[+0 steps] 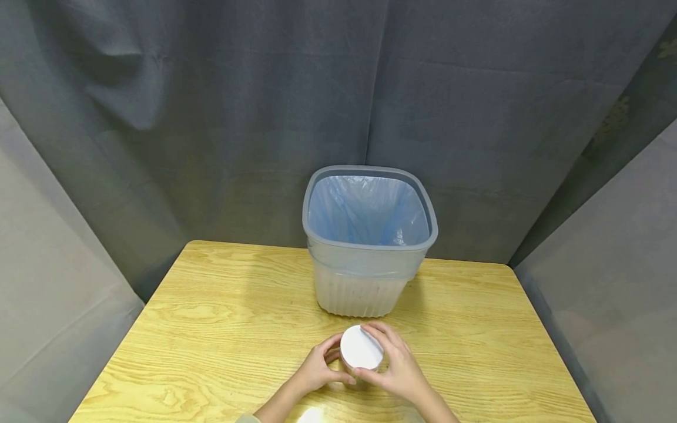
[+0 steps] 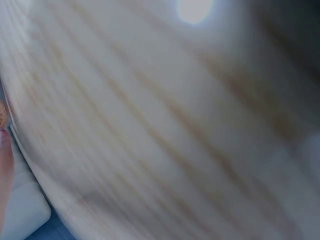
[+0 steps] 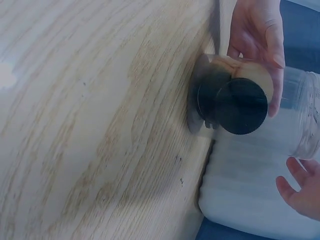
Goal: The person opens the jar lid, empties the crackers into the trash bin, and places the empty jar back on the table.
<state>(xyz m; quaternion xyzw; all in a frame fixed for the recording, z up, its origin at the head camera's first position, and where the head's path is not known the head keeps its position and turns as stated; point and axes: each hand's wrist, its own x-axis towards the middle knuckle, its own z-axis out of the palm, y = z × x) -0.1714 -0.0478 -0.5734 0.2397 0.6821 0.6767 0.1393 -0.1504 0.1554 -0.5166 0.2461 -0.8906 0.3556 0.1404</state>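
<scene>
A clear jar (image 3: 290, 92) with a white lid (image 1: 362, 348) stands on the wooden table, close in front of the bin. My left hand (image 1: 319, 369) holds the jar's side, thumb in front and fingers behind; in the right wrist view that left hand (image 3: 261, 37) shows through and beyond the clear wall. Over the top, my right hand (image 1: 394, 361) grips the lid's edge between thumb and fingers. Dark round discs (image 3: 242, 106) show inside the jar near its base. The lid lies outside the right wrist view, where only some right-hand fingers (image 3: 300, 192) appear.
A translucent bin (image 1: 365, 294) with a grey rim and blue liner stands at the table's back edge. The wooden table (image 1: 211, 329) extends to both sides. Dark grey curtains (image 1: 238, 117) hang behind. The left wrist view is mostly blurred tabletop (image 2: 125, 125).
</scene>
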